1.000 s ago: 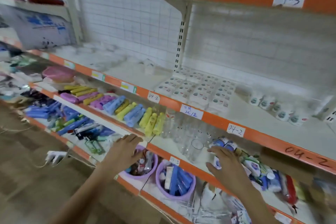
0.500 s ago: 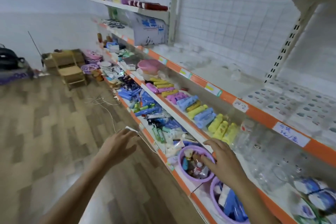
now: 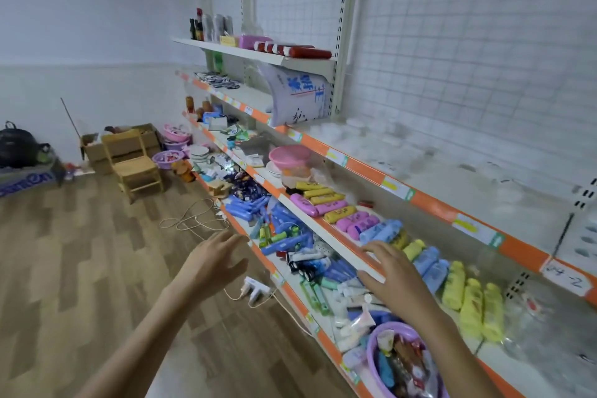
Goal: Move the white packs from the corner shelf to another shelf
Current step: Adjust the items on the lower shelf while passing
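Observation:
I look left along a long orange-edged shelf unit toward the room's corner. A heap of small white-and-dark packs lies on the second shelf at the corner end, far from both hands. A big white bag with blue print leans on the same shelf. My left hand hovers with spread fingers over the floor in front of the shelves and holds nothing. My right hand is also empty, fingers spread, above the front edge of the shelf of coloured tubes.
A power strip and a loose cable lie on the wooden floor by the shelf base. A small wooden chair, cardboard boxes and purple basins stand near the corner. A purple basket of small items sits bottom right.
The view has swung left from the shelf front toward the corner. Both hands stay empty; they have slid left along the shelves with the turn.

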Tool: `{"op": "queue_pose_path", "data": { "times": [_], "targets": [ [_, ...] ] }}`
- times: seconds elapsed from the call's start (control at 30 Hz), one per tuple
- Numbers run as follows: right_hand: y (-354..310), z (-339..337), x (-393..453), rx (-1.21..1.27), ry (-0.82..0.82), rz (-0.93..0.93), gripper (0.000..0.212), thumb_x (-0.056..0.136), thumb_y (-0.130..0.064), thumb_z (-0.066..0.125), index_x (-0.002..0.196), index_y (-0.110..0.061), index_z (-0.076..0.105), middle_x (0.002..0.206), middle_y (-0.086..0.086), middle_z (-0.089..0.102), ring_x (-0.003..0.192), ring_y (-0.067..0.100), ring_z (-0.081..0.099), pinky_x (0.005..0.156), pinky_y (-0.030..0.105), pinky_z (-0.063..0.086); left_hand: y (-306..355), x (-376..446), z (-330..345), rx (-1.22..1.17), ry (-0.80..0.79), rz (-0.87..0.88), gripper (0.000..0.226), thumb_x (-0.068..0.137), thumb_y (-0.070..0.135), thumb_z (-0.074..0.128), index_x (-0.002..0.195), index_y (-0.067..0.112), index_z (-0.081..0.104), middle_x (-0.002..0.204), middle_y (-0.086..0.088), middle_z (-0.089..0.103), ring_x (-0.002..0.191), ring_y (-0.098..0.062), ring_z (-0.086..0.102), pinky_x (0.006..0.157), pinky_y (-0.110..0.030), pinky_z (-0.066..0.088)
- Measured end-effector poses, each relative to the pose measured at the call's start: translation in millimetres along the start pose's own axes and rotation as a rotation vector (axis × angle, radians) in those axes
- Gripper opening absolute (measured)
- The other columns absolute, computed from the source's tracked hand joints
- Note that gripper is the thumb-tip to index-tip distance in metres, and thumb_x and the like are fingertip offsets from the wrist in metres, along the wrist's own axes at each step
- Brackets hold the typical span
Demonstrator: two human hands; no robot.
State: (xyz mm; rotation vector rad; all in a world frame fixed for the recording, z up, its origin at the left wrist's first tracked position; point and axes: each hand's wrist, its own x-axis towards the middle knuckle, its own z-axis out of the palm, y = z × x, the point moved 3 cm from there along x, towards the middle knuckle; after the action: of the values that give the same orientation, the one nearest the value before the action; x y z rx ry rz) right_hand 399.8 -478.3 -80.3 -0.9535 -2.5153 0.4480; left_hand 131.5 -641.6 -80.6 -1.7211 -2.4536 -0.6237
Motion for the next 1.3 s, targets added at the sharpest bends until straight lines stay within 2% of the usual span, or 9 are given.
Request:
{"op": "queue_pose_path", "data": {
  "times": [0.2,0.37,0.5,0.57,0.7,0.83,0.97,1.13,1.3],
  "targets": [
    [7,6,56,-0.033,0.019,0.05,0.037,0.086,-0.028,0.061,0.121,-0.02,0.052,0.121,-0.008,0.052,0.113,0.012,0.048,0.094,0.026,0.038,-23,69,16,-0.065,-0.027,0.066,0.041,0.084,0.031,0.06,0.123,0.019,0.057,0.12,0.001,0.058,0.107,-0.018,0.056,0.083,-0.029,0.046],
    [51,1,118,-0.032,0.066,0.136,0.044,0.081,-0.036,0.06,0.12,-0.016,0.054,0.122,-0.002,0.055,0.115,0.019,0.05,0.093,0.026,0.038,-24,149,49,-0.081,-0.071,0.154,0.042,0.088,0.034,0.057,0.128,0.024,0.051,0.126,0.008,0.053,0.108,-0.008,0.054,0.085,-0.02,0.045],
    [84,-11,187,-0.032,0.149,0.124,0.039,0.084,-0.024,0.065,0.121,-0.016,0.055,0.124,0.0,0.054,0.118,0.019,0.047,0.094,0.025,0.035,-20,233,61,-0.094,-0.091,0.228,0.043,0.09,0.036,0.055,0.131,0.026,0.047,0.13,0.009,0.049,0.112,-0.008,0.052,0.085,-0.017,0.041],
    [99,-22,220,-0.022,0.196,0.123,0.038,0.084,-0.026,0.065,0.12,-0.018,0.056,0.124,-0.003,0.054,0.117,0.017,0.047,0.096,0.027,0.037,-13,277,60,-0.122,-0.097,0.273,0.042,0.09,0.036,0.055,0.13,0.027,0.047,0.13,0.01,0.048,0.113,-0.007,0.05,0.086,-0.017,0.04],
    [125,-50,285,-0.029,0.294,0.1,0.038,0.081,-0.036,0.061,0.116,-0.022,0.056,0.115,-0.016,0.051,0.112,0.008,0.047,0.089,0.011,0.03,3,370,55,-0.151,-0.03,0.368,0.045,0.086,0.045,0.053,0.127,0.024,0.053,0.125,0.009,0.053,0.11,-0.009,0.054,0.083,-0.015,0.039],
    [144,-69,338,-0.039,0.321,0.104,0.036,0.085,-0.027,0.064,0.12,-0.024,0.054,0.124,-0.009,0.051,0.117,0.01,0.044,0.094,0.018,0.03,13,454,64,-0.194,-0.01,0.433,0.057,0.079,0.055,0.048,0.122,0.02,0.056,0.12,0.004,0.058,0.106,-0.012,0.055,0.086,-0.022,0.042],
    [157,-77,388,0.04,0.327,0.124,0.035,0.086,-0.032,0.062,0.12,-0.031,0.051,0.121,-0.016,0.048,0.116,0.001,0.042,0.096,0.021,0.032,20,529,80,-0.229,0.015,0.495,0.044,0.084,0.042,0.058,0.123,0.023,0.054,0.119,0.006,0.056,0.108,-0.012,0.054,0.09,-0.033,0.047],
    [183,-74,453,0.104,0.337,0.222,0.034,0.085,-0.026,0.064,0.117,-0.026,0.054,0.12,-0.012,0.053,0.112,0.003,0.047,0.096,0.02,0.034,29,620,102,-0.281,-0.008,0.584,0.042,0.086,0.032,0.061,0.124,0.019,0.053,0.119,0.007,0.054,0.104,-0.006,0.051,0.089,-0.02,0.04],
    [211,-44,515,0.174,0.288,0.34,0.031,0.086,-0.026,0.064,0.115,-0.027,0.054,0.118,-0.012,0.054,0.107,0.001,0.05,0.086,0.008,0.035,27,719,145,-0.304,-0.122,0.638,0.046,0.085,0.031,0.063,0.127,0.018,0.051,0.12,0.002,0.055,0.104,-0.009,0.051,0.088,-0.019,0.036]
  ]
}}
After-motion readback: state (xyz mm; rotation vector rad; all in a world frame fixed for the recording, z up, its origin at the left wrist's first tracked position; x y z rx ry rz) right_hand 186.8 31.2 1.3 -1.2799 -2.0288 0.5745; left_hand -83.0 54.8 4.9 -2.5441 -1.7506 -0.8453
